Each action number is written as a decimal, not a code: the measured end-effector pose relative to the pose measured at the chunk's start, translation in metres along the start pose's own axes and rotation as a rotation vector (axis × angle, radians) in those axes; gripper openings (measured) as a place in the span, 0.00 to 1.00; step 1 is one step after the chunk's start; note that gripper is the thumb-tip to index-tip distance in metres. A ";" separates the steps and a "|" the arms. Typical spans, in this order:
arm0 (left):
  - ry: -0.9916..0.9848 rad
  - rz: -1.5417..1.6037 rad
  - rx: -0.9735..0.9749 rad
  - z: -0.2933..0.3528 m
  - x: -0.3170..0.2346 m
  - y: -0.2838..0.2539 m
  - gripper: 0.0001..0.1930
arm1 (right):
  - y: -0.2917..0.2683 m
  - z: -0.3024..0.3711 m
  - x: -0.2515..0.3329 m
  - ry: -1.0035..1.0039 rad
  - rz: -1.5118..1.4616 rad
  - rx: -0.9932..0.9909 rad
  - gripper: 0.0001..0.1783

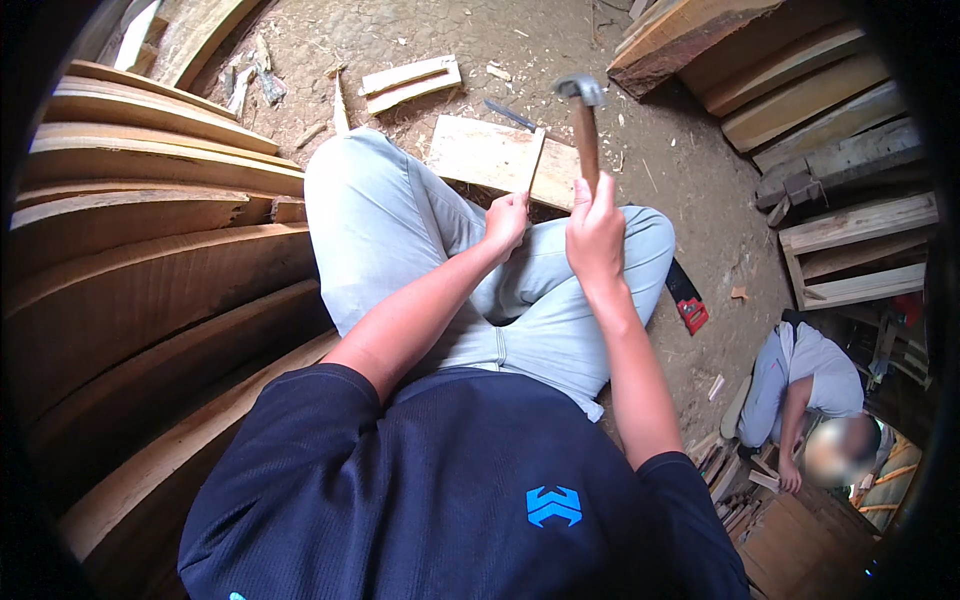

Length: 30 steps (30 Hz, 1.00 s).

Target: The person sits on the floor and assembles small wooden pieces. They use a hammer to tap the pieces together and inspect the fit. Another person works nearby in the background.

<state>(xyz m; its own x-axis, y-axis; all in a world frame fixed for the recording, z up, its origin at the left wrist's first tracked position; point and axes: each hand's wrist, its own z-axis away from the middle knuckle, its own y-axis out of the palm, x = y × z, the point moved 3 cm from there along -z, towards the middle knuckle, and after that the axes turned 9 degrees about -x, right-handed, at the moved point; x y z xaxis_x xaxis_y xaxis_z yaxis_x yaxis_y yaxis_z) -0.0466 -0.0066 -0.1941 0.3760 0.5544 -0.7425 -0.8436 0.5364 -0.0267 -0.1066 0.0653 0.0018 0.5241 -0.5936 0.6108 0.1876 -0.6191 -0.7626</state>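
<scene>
The right hand (pixel 594 225) is gripping a hammer (pixel 586 138) by the lower part of its brown wooden handle, fingers wrapped around it; the metal head is standing at the far end, away from the body, showing against the bare earth ground (pixel 690 160); the left hand (pixel 507 220) is holding a thin wooden strip (pixel 536 158) in a narrow, closed grip, the strip projecting from the fist across a pale flat board (pixel 475 150); whether the strip is touching the board cannot be told.

The board is lying on the ground just beyond the crossed legs (pixel 400 225); a dark blade (pixel 508 114) is lying at its far edge; two short wood pieces (pixel 412 82) are lying side by side farther off, to the left; a saw (pixel 690 308) with a red handle is lying beside the right knee, its blade partly hidden.

Long planks (pixel 150 215) are standing in a row along the left; stacked timber (pixel 810 100) is occupying the upper right; a co-worker (pixel 822 370) is bending over wood pieces at the lower right.
</scene>
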 end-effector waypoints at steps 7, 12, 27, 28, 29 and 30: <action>-0.009 0.006 0.025 0.002 -0.004 0.002 0.23 | 0.023 0.008 -0.034 0.029 0.194 0.098 0.15; -0.007 0.007 0.060 0.002 -0.005 0.001 0.23 | 0.036 0.015 -0.048 0.110 0.159 0.116 0.15; -0.035 0.008 0.130 0.006 -0.009 0.003 0.20 | 0.038 0.020 -0.051 0.087 0.154 0.126 0.13; -0.021 0.018 0.125 0.002 -0.006 0.001 0.20 | 0.034 0.019 -0.043 0.091 0.073 0.102 0.13; -0.007 0.029 0.121 -0.002 -0.003 -0.001 0.21 | 0.029 0.018 -0.037 0.095 -0.008 0.079 0.13; 0.007 0.040 0.116 -0.005 0.001 -0.004 0.22 | 0.024 0.016 -0.030 0.098 -0.090 0.057 0.13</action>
<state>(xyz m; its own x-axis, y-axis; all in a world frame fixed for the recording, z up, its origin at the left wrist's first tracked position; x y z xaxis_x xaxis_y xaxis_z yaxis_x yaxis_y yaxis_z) -0.0451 -0.0112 -0.1975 0.3396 0.5724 -0.7464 -0.8076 0.5842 0.0805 -0.1043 0.0769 -0.0381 0.4198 -0.5862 0.6929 0.2781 -0.6436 -0.7130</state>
